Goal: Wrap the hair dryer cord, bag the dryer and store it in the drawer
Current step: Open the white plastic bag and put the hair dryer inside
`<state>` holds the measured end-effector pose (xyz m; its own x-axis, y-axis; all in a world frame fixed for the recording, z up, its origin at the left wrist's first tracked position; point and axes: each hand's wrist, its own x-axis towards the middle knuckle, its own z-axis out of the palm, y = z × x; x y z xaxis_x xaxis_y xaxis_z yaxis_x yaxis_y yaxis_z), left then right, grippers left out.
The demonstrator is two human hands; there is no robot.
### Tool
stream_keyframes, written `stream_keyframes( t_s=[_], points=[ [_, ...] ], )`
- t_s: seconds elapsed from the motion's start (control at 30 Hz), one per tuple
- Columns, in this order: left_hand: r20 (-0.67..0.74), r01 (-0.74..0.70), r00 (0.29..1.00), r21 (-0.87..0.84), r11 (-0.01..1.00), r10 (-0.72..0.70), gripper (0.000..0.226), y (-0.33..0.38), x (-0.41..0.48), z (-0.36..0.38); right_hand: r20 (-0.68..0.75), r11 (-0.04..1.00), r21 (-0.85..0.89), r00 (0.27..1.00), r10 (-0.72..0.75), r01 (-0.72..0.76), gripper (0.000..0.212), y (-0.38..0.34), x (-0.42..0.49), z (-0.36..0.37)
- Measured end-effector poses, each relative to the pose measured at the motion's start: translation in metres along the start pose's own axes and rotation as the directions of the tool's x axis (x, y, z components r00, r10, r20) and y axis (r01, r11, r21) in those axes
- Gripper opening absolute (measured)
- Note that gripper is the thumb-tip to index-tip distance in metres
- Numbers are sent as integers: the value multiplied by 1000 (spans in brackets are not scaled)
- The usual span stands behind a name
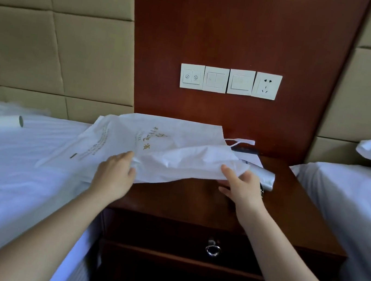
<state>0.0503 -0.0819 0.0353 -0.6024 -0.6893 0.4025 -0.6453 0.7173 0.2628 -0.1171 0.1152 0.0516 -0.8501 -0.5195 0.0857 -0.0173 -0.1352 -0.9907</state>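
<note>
Both hands, left hand (118, 170) and right hand (243, 186), pinch white bag (173, 148) over nightstand (290, 205); silver dryer (262, 177) half-covered; drawer (188, 238) closed.

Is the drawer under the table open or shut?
Shut. The drawer front sits flush with the nightstand, its ring pull hanging down.

White bag (166, 147) printed with gold characters and grey small print, silver-grey dryer (262, 175), dark reddish-brown nightstand (193, 204), white bed sheets left (4, 172) and right (352, 203), beige quilted wall panels (50, 34), white switch plates (229, 81)
</note>
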Motion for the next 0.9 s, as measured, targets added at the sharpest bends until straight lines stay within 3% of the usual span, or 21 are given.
stream_keyframes(
  t_s=[0.13, 0.27, 0.37, 0.43, 0.57, 0.73, 0.83, 0.9],
  points=[
    [25, -104, 994, -118, 988, 108, 49, 39, -31, -4, 113, 979, -194, 993, -42, 64, 17, 8, -25, -11],
    [131, -215, 960, -226, 950, 248, 49, 76, -59, -7, 329, 925, -379, 927, 179, -44, 23, 14, -49, -14],
    [195, -241, 936, -252, 937, 293, 49, 95, -69, -7, 387, 887, -461, 899, 207, -5, 28, 17, -60, -20],
    [217, -247, 930, -232, 941, 298, 49, 101, -73, -8, 349, 914, -406, 927, 136, 18, 28, 16, -65, -25],
    [284, -187, 926, -229, 955, 249, 48, 105, -84, -8, 266, 993, -94, 959, 97, -75, 33, 9, -66, -27],
    [330, -117, 922, -267, 957, 204, 49, 111, -92, -19, 269, 980, -195, 958, 102, -49, 29, 12, -70, -22],
    [361, -74, 912, -325, 943, 196, 51, 110, -92, -25, 170, 989, -94, 977, 127, -112, 22, 19, -64, -19],
    [392, -53, 899, -346, 937, 196, 53, 109, -95, -22, 101, 968, 27, 964, 246, -250, 25, 21, -61, -17]
  ],
)
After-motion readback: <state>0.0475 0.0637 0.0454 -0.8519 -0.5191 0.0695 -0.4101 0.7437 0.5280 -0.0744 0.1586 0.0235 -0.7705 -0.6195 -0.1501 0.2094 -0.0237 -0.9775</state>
